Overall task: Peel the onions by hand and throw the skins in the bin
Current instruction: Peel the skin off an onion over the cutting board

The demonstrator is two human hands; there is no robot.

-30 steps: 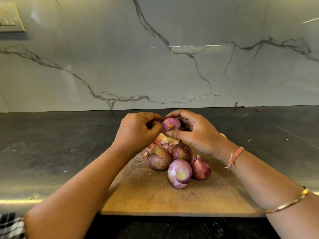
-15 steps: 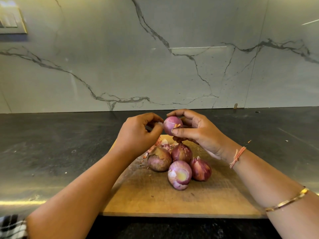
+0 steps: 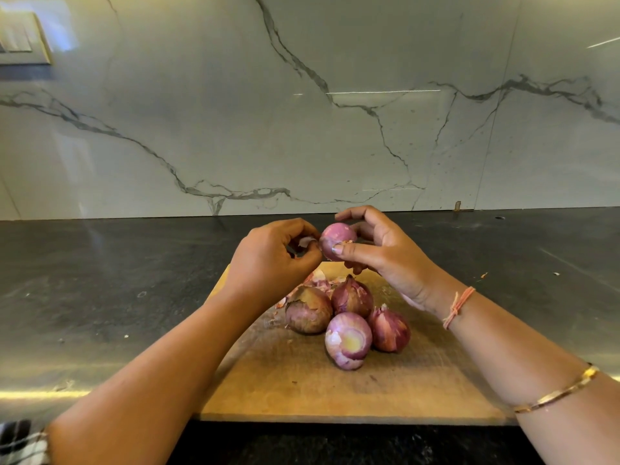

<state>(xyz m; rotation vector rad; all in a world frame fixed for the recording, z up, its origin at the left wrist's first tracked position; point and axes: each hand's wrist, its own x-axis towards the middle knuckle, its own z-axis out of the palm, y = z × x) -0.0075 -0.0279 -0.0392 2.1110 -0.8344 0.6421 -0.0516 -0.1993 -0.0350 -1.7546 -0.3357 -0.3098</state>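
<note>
Looking down in the head view, the right hand holds a small onion up over the wooden board. The left hand pinches a bit of skin beside it. One peeled onion lies on the board. Three onions there look unpeeled. Loose skins lie behind them. No bin shows.

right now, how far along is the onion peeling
Done: one peeled onion lies on the board. In hand: the right hand holds a second onion, nearly bare; the left hand pinches a skin strip beside it. Left: three unpeeled onions, plus loose skins on the board, not yet thrown away.
</note>
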